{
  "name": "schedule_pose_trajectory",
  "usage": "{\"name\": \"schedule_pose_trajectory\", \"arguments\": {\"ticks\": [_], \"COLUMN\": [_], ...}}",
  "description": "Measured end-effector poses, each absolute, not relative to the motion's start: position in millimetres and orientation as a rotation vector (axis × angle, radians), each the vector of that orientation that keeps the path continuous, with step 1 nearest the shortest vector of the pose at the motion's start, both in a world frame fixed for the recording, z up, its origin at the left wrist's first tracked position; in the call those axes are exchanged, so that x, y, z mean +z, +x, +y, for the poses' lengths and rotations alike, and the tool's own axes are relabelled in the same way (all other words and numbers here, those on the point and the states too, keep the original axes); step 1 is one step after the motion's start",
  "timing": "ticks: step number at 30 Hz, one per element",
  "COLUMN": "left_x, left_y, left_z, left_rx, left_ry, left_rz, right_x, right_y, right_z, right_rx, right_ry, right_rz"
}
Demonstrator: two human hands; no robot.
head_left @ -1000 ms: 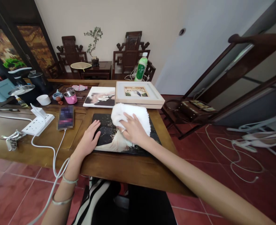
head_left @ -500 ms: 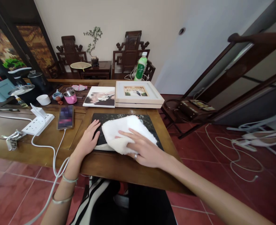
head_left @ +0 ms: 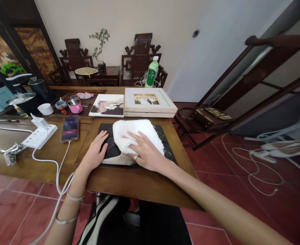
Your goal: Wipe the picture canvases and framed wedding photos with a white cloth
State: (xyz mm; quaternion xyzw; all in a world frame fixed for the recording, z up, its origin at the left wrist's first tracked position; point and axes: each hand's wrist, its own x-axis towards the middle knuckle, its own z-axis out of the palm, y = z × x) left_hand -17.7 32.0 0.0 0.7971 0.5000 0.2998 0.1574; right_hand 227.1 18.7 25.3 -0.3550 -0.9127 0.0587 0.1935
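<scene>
A dark picture panel [head_left: 169,153] with a pale area at its lower edge lies flat near the front edge of the wooden table. My left hand [head_left: 97,149] rests at the panel's left edge, fingers stretched out and holding nothing. Over the panel's middle is a fluffy white cloth [head_left: 139,127], which hides much of the picture. My right hand [head_left: 147,153] grips the near part of this cloth and presses it on the panel; some of its fingers lie spread on top.
Behind the panel lie a white-edged photo print [head_left: 106,104] and a framed picture [head_left: 150,100], with a green bottle [head_left: 152,73] beyond. Leftward are a phone [head_left: 70,128], a power strip [head_left: 39,136] with white cables, a pink mug [head_left: 75,106] and a white cup [head_left: 46,109].
My right hand has moved the cloth away from me and slightly left across the panel, baring more of its lower and right parts. My left hand stays at the panel's edge.
</scene>
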Motion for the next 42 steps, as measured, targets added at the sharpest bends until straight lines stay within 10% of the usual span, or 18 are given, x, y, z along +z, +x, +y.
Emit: {"name": "schedule_pose_trajectory", "arguments": {"ticks": [42], "left_x": [-0.5], "left_y": [-15.2], "left_z": [28.3], "left_rx": [0.859], "left_ry": [2.258], "left_rz": [1.433], "right_x": [15.0], "right_y": [264.1], "right_z": [16.5], "right_rx": [0.008], "right_ry": [-1.041], "right_rz": [-2.45]}}
